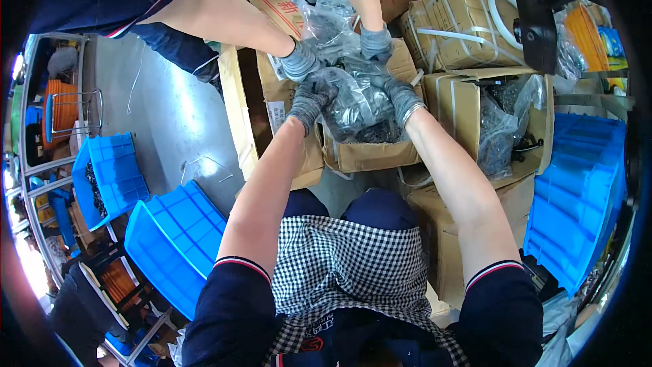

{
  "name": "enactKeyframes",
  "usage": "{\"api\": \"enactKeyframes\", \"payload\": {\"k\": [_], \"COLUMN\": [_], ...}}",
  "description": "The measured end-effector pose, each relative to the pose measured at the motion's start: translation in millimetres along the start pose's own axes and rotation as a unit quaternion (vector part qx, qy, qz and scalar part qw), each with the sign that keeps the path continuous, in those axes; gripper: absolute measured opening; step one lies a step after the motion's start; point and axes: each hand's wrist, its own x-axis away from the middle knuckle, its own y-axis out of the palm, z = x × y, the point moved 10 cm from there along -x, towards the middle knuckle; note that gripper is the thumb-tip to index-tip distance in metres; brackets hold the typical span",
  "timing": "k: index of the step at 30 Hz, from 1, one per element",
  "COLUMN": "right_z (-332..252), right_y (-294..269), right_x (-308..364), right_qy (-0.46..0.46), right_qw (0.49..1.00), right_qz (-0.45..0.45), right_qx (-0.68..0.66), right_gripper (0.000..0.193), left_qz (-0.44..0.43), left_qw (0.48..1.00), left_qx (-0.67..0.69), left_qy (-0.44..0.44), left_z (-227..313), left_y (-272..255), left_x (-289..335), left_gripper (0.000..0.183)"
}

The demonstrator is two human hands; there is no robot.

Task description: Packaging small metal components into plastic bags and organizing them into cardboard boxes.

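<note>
A clear plastic bag [358,103] filled with dark parts, too crumpled to make out, bulges from an open cardboard box [372,158] in front of me. My left hand [312,100], in a grey knitted glove, is closed on the bag's left side. On its right side my right hand [401,98], gloved the same way, grips the plastic too. A co-worker across from me has a gloved hand [299,62] at the bag's far left and another gloved hand [376,43] at its far right. Bunched plastic partly hides the fingertips.
Right of me stands an open carton [445,112] with bagged dark parts; a strapped carton [468,24] lies behind it. Empty carton flaps [238,112] rise at the left. Blue crates [178,234] stand on the grey floor at left, and a blue bin [577,197] at far right.
</note>
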Motion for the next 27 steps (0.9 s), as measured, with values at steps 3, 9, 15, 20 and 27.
{"api": "enactKeyframes", "payload": {"k": [3,9,15,20,27], "right_z": [4,16,25,-23,-84], "right_y": [19,22,22,45,25], "right_x": [-3,-14,-23,9,32], "right_qy": [0.044,0.07,0.085,0.057,0.007], "right_qw": [0.962,0.933,0.937,0.893,0.878], "right_qz": [-0.049,-0.045,-0.127,-0.169,-0.179], "right_qx": [-0.264,-0.351,-0.315,-0.412,-0.443], "right_gripper": [0.036,0.033,0.028,0.027,0.025], "left_qz": [0.171,0.171,0.102,0.068,0.022], "left_qw": [0.929,0.879,0.854,0.89,0.732], "left_qx": [0.294,0.349,0.489,0.443,0.676], "left_qy": [-0.148,-0.277,-0.147,0.085,-0.078], "left_z": [-28,-30,-28,-26,94], "left_y": [-14,4,30,2,18], "left_x": [13,24,10,-4,23], "left_gripper": [0.043,0.042,0.041,0.04,0.047]}}
